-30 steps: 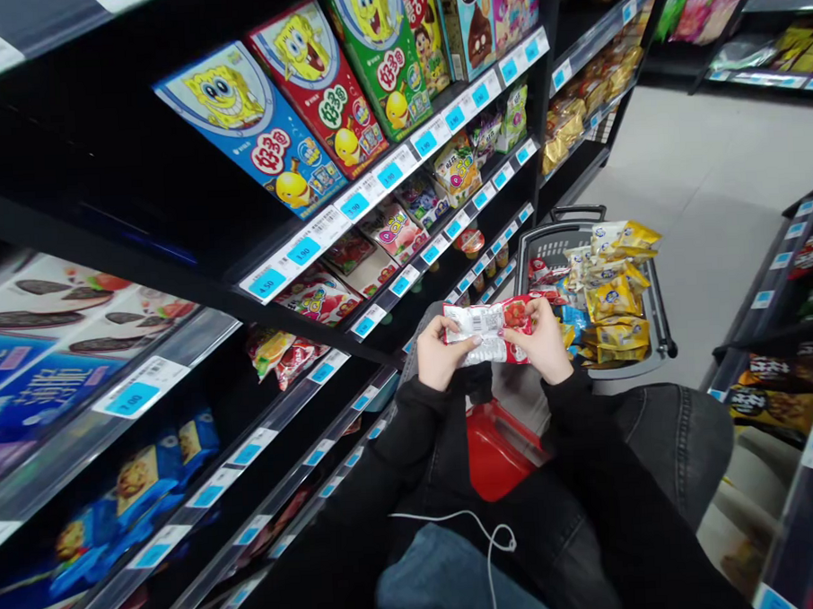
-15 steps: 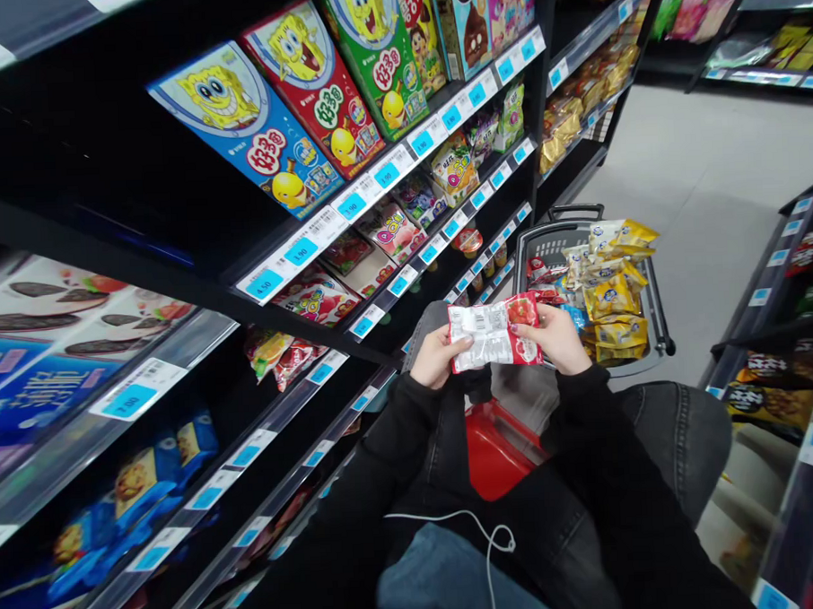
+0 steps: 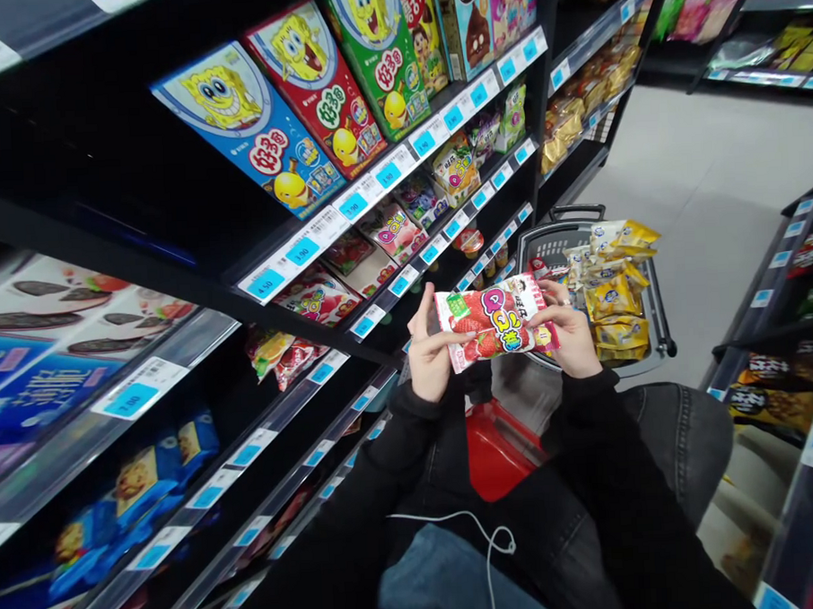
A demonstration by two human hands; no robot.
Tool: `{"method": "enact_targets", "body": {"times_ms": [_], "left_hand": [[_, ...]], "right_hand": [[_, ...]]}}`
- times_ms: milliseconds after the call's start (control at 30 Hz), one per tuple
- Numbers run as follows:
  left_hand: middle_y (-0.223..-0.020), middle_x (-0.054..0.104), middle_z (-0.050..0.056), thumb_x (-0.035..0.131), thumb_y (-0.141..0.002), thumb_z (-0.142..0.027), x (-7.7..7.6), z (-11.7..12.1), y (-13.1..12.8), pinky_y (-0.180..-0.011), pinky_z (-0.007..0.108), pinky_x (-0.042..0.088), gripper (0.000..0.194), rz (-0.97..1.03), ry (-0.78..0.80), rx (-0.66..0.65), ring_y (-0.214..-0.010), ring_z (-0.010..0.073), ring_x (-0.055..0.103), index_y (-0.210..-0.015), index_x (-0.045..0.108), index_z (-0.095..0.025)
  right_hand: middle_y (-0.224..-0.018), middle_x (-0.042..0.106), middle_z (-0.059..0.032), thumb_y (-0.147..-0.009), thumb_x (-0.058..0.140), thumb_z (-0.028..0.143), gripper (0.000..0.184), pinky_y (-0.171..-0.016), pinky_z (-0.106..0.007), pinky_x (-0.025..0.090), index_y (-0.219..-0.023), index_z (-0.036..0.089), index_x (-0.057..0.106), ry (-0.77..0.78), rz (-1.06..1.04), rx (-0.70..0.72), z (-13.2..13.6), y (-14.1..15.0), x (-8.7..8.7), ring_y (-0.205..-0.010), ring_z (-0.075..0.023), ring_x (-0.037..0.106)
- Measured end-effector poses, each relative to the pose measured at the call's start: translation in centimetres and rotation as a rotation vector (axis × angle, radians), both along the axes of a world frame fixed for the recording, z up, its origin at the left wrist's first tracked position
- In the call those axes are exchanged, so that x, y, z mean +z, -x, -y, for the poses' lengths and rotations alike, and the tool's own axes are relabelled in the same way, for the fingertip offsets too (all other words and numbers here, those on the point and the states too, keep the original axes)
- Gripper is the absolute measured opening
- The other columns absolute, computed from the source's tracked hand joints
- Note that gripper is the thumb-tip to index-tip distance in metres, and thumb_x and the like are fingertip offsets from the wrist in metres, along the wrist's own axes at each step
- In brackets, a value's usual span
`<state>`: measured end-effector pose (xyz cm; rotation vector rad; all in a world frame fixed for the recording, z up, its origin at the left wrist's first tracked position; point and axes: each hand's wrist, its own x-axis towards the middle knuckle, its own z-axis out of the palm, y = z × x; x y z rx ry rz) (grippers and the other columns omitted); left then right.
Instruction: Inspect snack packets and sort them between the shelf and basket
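Note:
Between my two hands is a small red and white gummy candy packet (image 3: 492,319), its strawberry-printed front facing up toward me. My right hand (image 3: 570,333) pinches its right end, fingers lying over the front edge. At the left end my left hand (image 3: 430,353) holds the packet, one finger across the lower front and another digit standing up along the edge. Similar packets sit in an open display box (image 3: 394,235) on the shelf to the left.
A grey shopping basket (image 3: 655,303) filled with yellow snack bags (image 3: 614,295) stands ahead. Cartoon snack boxes (image 3: 312,84) line the shelf at left. A red stool or box (image 3: 497,453) is between my legs. Another shelf (image 3: 771,315) runs along the right.
The packet has been turned over, from its silver-white printed back to its strawberry front. Both hands have shifted their grip on its ends; the left hand has rotated so a digit points up.

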<state>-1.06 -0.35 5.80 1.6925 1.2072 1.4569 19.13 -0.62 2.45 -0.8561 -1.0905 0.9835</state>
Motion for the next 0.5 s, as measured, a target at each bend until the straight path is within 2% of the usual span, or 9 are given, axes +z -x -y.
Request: {"method": "enact_targets", "body": {"times_ms": [67, 200, 300, 333, 400, 500], "left_hand": [[-0.128, 0.052, 0.004, 0.069, -0.068, -0.026, -0.1, 0.0, -0.2, -0.094, 0.041, 0.042, 0.006, 0.138, 0.092, -0.040, -0.115, 0.0272, 0.049, -0.065, 0.073, -0.023], [-0.093, 0.069, 0.008, 0.068, -0.062, -0.018, -0.8, -0.2, 0.2, -0.078, 0.037, 0.051, 0.014, 0.377, 0.393, -0.158, -0.088, 0.0259, 0.063, -0.075, 0.074, -0.018], [-0.089, 0.070, 0.011, 0.067, -0.059, -0.020, -0.9, -0.4, 0.5, -0.075, 0.038, 0.052, 0.032, 0.575, 0.619, -0.291, -0.083, 0.0273, 0.065, -0.090, 0.072, -0.014], [-0.089, 0.070, 0.012, 0.067, -0.059, -0.022, -1.0, -0.5, 0.5, -0.073, 0.038, 0.052, 0.036, 0.619, 0.669, -0.307, -0.081, 0.0270, 0.065, -0.094, 0.070, -0.012], [-0.088, 0.070, 0.013, 0.070, -0.059, -0.022, -1.3, -0.6, 0.3, -0.071, 0.035, 0.053, 0.039, 0.646, 0.718, -0.269, -0.077, 0.0248, 0.066, -0.096, 0.068, -0.009], [-0.087, 0.070, 0.011, 0.076, -0.055, -0.021, -2.0, -0.9, 0.0, -0.070, 0.032, 0.053, 0.057, 0.631, 0.720, -0.203, -0.073, 0.0217, 0.067, -0.109, 0.061, -0.010]], "right_hand": [[-0.115, 0.057, -0.0007, -0.066, 0.068, 0.022, 0.003, -0.091, -0.037, 0.042, -0.065, 0.025, 0.070, 0.056, -0.048, 0.015, 0.0, 0.0, -0.1, -0.108, -0.0231, 0.053], [-0.094, 0.064, -0.0042, -0.074, 0.052, 0.030, 0.019, -0.083, -0.038, 0.047, -0.073, 0.020, 0.069, 0.205, -0.189, 0.106, -0.1, -0.4, -0.4, -0.094, -0.0229, 0.059], [-0.073, 0.064, 0.0006, -0.066, 0.063, 0.029, 0.015, -0.070, -0.033, 0.050, -0.078, 0.021, 0.062, 0.322, -0.185, 0.043, -0.4, -0.3, -0.9, -0.070, -0.0163, 0.061], [-0.070, 0.062, 0.0031, -0.061, 0.068, 0.026, 0.023, -0.066, -0.031, 0.051, -0.081, 0.021, 0.059, 0.364, -0.172, 0.016, -0.5, -0.1, -1.0, -0.064, -0.0142, 0.060], [-0.069, 0.063, 0.0048, -0.053, 0.074, 0.022, 0.041, -0.063, -0.030, 0.051, -0.089, 0.023, 0.054, 0.452, -0.176, 0.011, -0.7, 0.3, -1.2, -0.060, -0.0132, 0.059], [-0.073, 0.067, -0.0015, -0.052, 0.075, 0.025, 0.041, -0.068, -0.035, 0.052, -0.088, 0.019, 0.057, 0.623, -0.249, 0.182, -0.6, 0.9, -1.4, -0.067, -0.0184, 0.063]]}}
